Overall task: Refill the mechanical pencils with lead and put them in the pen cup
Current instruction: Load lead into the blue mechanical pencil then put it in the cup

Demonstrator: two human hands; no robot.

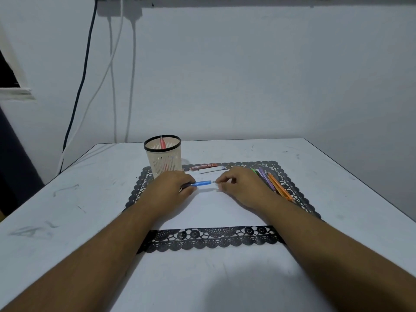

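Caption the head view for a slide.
Left hand grips blue pencil, right hand pinches at its end; pen cup behind.

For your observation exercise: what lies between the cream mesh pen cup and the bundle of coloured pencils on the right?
In the head view, a dark red lead case and a white eraser-like block lie between cup and pencils.

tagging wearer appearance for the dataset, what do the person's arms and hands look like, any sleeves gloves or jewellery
Both forearms are bare up to the frame edge, with no sleeves in view. The left hand and right hand show no gloves, rings, watch or bands.
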